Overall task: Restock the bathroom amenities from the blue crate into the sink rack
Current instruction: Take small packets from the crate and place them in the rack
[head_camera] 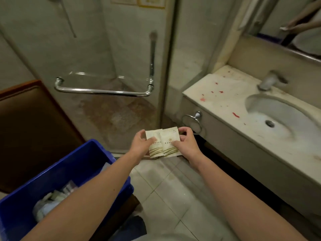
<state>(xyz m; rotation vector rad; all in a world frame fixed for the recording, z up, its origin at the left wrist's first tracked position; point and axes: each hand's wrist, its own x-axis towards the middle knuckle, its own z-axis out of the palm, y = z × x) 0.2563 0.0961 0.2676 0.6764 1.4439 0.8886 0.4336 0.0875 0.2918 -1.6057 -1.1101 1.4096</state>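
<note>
Cream with olive stripes and a small gold flower, two sealed amenity sachets are held side by side, edges overlapping. The left hand (pixel 139 145) pinches the left sachet (pixel 153 146), thumb on its front. The right hand (pixel 186 145) pinches the right sachet (pixel 171 142) the same way. Both sachets are in the air left of the sink basin (pixel 278 117), near the towel ring (pixel 192 120). Farther left of the basin sits the blue crate (pixel 83 153), holding what look like more packets, though they are blurred. The faucet (pixel 268 81) stands behind the basin, and red spots mark the countertop (pixel 217 94) to its left.
</note>
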